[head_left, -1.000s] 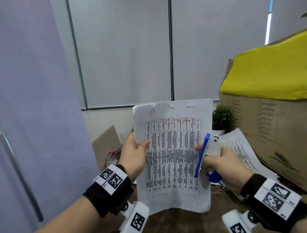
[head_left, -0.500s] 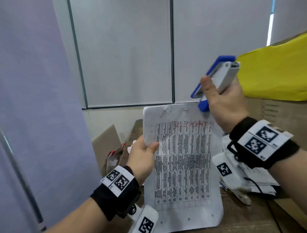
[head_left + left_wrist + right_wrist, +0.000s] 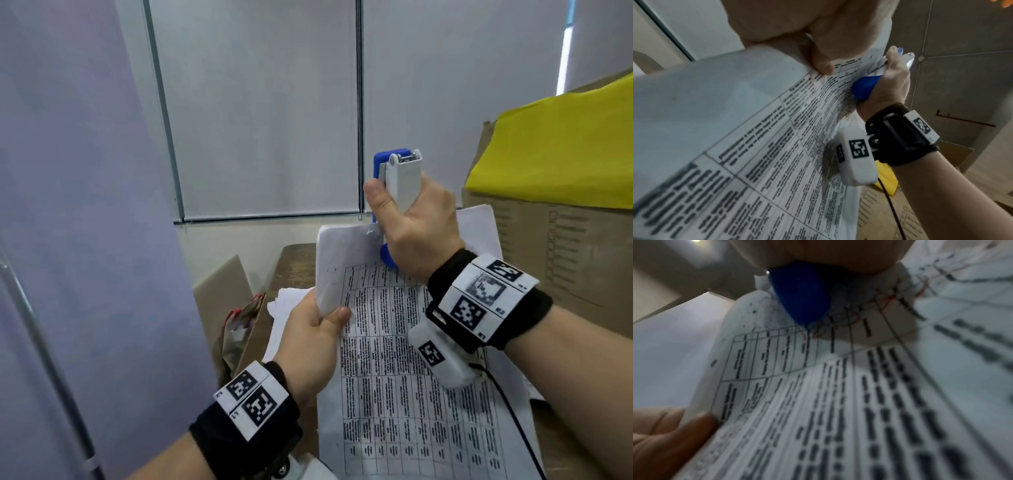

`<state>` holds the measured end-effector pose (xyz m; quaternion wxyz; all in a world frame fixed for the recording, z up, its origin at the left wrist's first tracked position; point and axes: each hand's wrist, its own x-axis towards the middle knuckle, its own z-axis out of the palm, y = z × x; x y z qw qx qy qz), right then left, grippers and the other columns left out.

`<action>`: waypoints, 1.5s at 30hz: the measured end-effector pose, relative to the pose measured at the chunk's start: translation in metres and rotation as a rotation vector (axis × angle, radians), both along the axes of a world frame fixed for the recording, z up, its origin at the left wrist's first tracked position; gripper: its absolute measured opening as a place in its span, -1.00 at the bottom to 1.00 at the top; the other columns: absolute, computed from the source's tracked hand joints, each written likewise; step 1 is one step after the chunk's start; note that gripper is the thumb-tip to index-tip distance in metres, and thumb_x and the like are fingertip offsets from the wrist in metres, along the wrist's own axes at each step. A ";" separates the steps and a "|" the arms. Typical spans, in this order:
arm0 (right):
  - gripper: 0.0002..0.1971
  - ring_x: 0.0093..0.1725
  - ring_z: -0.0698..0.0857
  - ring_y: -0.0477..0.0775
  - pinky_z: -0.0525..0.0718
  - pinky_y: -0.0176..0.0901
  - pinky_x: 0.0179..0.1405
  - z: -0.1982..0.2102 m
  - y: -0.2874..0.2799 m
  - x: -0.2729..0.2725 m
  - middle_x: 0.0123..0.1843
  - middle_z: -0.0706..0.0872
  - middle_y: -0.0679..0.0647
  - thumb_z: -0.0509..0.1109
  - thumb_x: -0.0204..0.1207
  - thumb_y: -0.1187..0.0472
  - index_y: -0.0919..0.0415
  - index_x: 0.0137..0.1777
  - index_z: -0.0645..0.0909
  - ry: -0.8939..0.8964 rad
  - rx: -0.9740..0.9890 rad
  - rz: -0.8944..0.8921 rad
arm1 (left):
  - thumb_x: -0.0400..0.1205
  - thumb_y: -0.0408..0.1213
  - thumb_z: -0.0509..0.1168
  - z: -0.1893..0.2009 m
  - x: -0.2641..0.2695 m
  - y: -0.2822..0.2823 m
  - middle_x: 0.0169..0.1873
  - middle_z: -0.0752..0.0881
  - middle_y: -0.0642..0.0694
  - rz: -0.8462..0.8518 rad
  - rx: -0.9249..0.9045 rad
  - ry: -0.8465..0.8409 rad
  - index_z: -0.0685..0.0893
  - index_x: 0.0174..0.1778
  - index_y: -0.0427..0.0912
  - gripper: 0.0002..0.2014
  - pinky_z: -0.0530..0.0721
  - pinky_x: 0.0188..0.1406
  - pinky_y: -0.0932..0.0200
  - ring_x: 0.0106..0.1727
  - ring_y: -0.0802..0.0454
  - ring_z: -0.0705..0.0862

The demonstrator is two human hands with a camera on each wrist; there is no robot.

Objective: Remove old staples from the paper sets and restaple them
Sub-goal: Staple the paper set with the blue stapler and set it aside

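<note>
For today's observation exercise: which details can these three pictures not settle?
- Head view: the right hand hides where the stapler meets the paper set.
- All views: table text too small or blurred.
- Right wrist view: the left hand is cut off by the edge.

bare forearms, no sleeves. left hand: black wrist band bearing a white plate with two square black-and-white coded markers; a white camera pod beneath it. right hand: matching black band with white marker plates, a white pod carrying its own marker, a screw at the mount, and a thin black cable trailing toward the near edge.
</note>
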<state>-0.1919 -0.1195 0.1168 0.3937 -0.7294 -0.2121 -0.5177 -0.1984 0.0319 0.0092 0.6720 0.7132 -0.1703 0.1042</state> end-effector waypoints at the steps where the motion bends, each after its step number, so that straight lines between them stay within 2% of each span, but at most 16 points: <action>1: -0.65 -0.43 0.56 -0.18 0.41 -0.35 -0.41 0.000 0.000 0.001 -0.48 0.56 -0.11 0.24 0.53 -0.25 -0.05 -0.34 0.46 0.041 -0.039 -0.045 | 0.75 -0.41 0.18 -0.001 0.002 0.000 -0.01 0.80 -0.30 -0.007 0.010 0.016 0.66 0.13 -0.16 -0.83 0.69 0.12 -0.41 0.03 -0.35 0.77; 4: -0.65 -0.33 0.57 -0.06 0.44 -0.14 -0.34 -0.003 0.000 0.009 -0.38 0.60 -0.10 0.27 0.57 -0.23 -0.02 -0.29 0.45 0.231 -0.124 -0.088 | 0.75 -0.41 0.19 -0.004 0.009 0.000 -0.03 0.83 -0.26 -0.014 0.010 0.104 0.70 0.09 -0.16 -0.82 0.71 0.15 -0.34 0.02 -0.30 0.79; 9: -0.65 -0.30 0.59 0.02 0.54 -0.06 -0.18 -0.019 -0.011 0.025 -0.34 0.62 -0.07 0.29 0.58 -0.18 0.07 -0.27 0.56 0.393 0.159 0.053 | 0.73 -0.45 0.21 -0.005 0.022 0.001 -0.02 0.83 -0.26 -0.014 0.012 0.201 0.70 0.18 -0.27 -0.80 0.75 0.11 -0.19 0.01 -0.26 0.80; 12: -0.55 0.15 0.60 0.13 0.36 0.20 0.37 -0.026 -0.020 0.026 0.01 0.69 0.00 0.17 0.53 -0.34 0.03 -0.03 0.62 0.538 -0.295 -0.325 | 0.71 -0.43 0.26 -0.014 0.026 -0.001 0.02 0.79 -0.34 -0.012 0.068 0.278 0.67 0.21 -0.33 -0.81 0.74 0.14 -0.25 0.07 -0.33 0.77; 15: -0.45 0.53 0.32 0.07 -0.05 0.34 0.58 -0.036 -0.028 0.025 0.41 0.52 -0.03 0.16 0.53 -0.36 -0.01 0.33 0.55 0.605 -0.623 -0.425 | 0.70 -0.46 0.27 -0.026 0.031 0.001 -0.11 0.79 -0.30 -0.012 0.120 0.351 0.72 0.02 -0.35 -0.89 0.72 0.12 -0.22 -0.05 -0.26 0.76; 17: -0.51 0.37 0.48 0.15 0.19 0.31 0.52 -0.045 -0.037 0.027 0.20 0.62 0.02 0.20 0.46 -0.42 -0.03 0.03 0.61 0.698 -0.400 -0.309 | 0.69 -0.43 0.31 -0.033 0.036 0.009 -0.17 0.79 -0.28 0.016 0.171 0.387 0.73 -0.07 -0.31 -0.90 0.72 0.14 -0.19 -0.08 -0.23 0.76; 19: -0.50 0.04 0.64 0.22 0.53 0.11 0.20 -0.051 -0.046 0.030 -0.09 0.70 0.09 0.30 0.41 -0.39 0.10 -0.21 0.61 0.748 0.113 -0.067 | 0.66 -0.38 0.36 -0.040 0.041 0.018 -0.08 0.80 -0.37 0.059 0.181 0.436 0.73 -0.06 -0.33 -0.92 0.72 0.18 -0.27 0.00 -0.32 0.78; 22: -0.70 -0.21 0.62 0.16 0.55 -0.09 -0.16 -0.056 -0.069 0.032 -0.20 0.67 0.15 0.41 0.55 -0.02 0.26 -0.06 0.64 0.742 0.588 0.090 | 0.66 -0.43 0.34 -0.046 0.050 0.030 -0.01 0.76 -0.42 0.097 0.104 0.494 0.68 0.07 -0.43 -0.86 0.68 0.22 -0.35 0.04 -0.34 0.75; 28: -0.85 -0.55 0.64 -0.04 0.55 -0.24 -0.56 -0.084 -0.089 0.004 -0.36 0.68 0.13 0.33 0.63 0.21 0.30 -0.10 0.57 1.038 0.478 0.259 | 0.72 -0.43 0.23 -0.047 0.077 0.045 -0.05 0.71 -0.35 0.163 -0.048 0.506 0.57 0.26 -0.51 -0.75 0.66 0.24 -0.23 -0.05 -0.26 0.70; 30: -0.79 -0.26 0.82 0.12 0.78 -0.05 -0.25 -0.096 -0.086 -0.001 -0.22 0.82 0.22 0.38 0.60 0.20 0.38 0.04 0.63 1.189 0.401 0.363 | 0.76 -0.43 0.17 -0.045 0.084 0.039 -0.01 0.74 -0.33 0.085 -0.139 0.533 0.58 0.27 -0.44 -0.77 0.62 0.27 -0.25 -0.01 -0.28 0.71; 33: -0.55 0.10 0.76 0.39 0.65 0.33 0.25 -0.104 -0.087 0.004 0.07 0.79 0.34 0.48 0.44 0.06 0.41 0.19 0.64 1.292 0.143 0.321 | 0.78 -0.38 0.14 -0.042 0.092 0.023 0.17 0.76 -0.35 -0.087 -0.234 0.554 0.61 0.33 -0.33 -0.73 0.55 0.37 -0.38 0.21 -0.36 0.70; 36: -0.66 -0.04 0.80 0.31 0.75 0.12 0.10 -0.102 -0.102 0.022 -0.02 0.81 0.28 0.43 0.52 0.08 0.39 0.08 0.65 1.223 -0.008 0.177 | 0.76 -0.26 0.22 -0.036 0.101 0.010 0.11 0.77 -0.26 -0.042 0.109 0.323 0.63 0.25 -0.31 -0.76 0.75 0.08 -0.21 0.02 -0.19 0.77; 38: -0.76 -0.33 0.72 0.14 0.68 -0.25 -0.39 -0.094 -0.123 0.038 -0.23 0.75 0.20 0.38 0.57 0.12 0.34 -0.14 0.61 1.146 -0.096 -0.061 | 0.72 -0.17 0.30 -0.034 0.108 0.008 -0.13 0.71 -0.18 0.022 0.426 0.192 0.62 0.05 -0.27 -0.80 0.73 -0.32 0.02 -0.24 -0.06 0.72; 40: -0.77 -0.42 0.59 0.08 0.48 -0.30 -0.57 -0.088 -0.153 0.061 -0.27 0.62 0.16 0.35 0.57 0.13 0.31 -0.17 0.54 1.094 -0.137 -0.298 | 0.67 -0.11 0.35 -0.037 0.122 0.010 -0.17 0.69 -0.02 0.067 0.840 0.053 0.64 -0.07 -0.14 -0.84 0.66 -0.24 0.14 -0.18 0.01 0.68; 43: -0.62 -0.18 0.62 0.24 0.50 -0.13 -0.36 -0.088 -0.193 0.095 0.06 0.56 0.30 0.33 0.59 0.06 0.44 0.09 0.54 1.155 -0.171 -0.521 | 0.64 -0.05 0.37 -0.048 0.137 0.011 0.05 0.70 0.06 0.016 1.195 0.027 0.69 -0.02 -0.03 -0.85 0.60 0.11 0.16 0.05 0.05 0.65; 45: -0.50 0.15 0.59 0.34 0.54 -0.03 -0.05 -0.099 -0.210 0.109 0.33 0.46 0.35 0.35 0.57 -0.01 0.41 0.31 0.50 1.234 -0.292 -0.658 | 0.63 0.01 0.37 -0.057 0.145 0.009 0.22 0.63 0.03 -0.031 1.321 0.071 0.67 0.14 -0.02 -0.74 0.56 0.22 0.16 0.18 0.02 0.62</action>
